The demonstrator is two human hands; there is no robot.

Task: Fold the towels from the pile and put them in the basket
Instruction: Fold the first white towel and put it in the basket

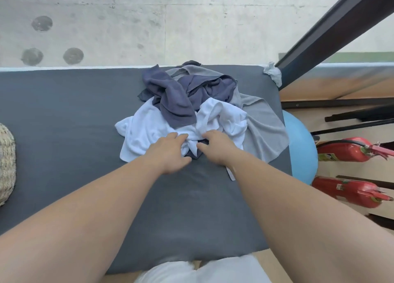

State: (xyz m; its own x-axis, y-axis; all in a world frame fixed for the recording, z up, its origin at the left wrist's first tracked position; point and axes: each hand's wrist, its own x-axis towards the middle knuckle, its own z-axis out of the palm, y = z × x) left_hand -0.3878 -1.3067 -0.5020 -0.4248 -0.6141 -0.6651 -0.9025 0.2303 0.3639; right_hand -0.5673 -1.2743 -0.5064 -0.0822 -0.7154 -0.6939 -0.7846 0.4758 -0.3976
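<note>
Presently, item one: left hand [170, 151] — fingers fairly straight and close together, tips resting on the near edge of the white towel [147, 133], holding nothing that shows.

Item two: right hand [215, 149], just beside the left, fingers bent down into the bunched fold of the same towel. Whether thumb and fingers have closed on cloth I cannot tell, as the back of the hand hides it.

Item three: white towel, nearest layer of the pile [204, 86], partly pinned under a navy towel [177, 108], with a grey towel [262, 122] spread to the right.

Item four: dark mattress [74, 122], with a bare stretch between pile and body.

Item five: woven basket [6, 163], well apart at the left edge, only part of it in view.

Handling note: probably best to find two corners of the white towel rather than the bunched middle. Draw it low and slowly toward the body so the navy towel slides off instead of coming along — then flatten it on the bare mattress before the first fold.
</note>
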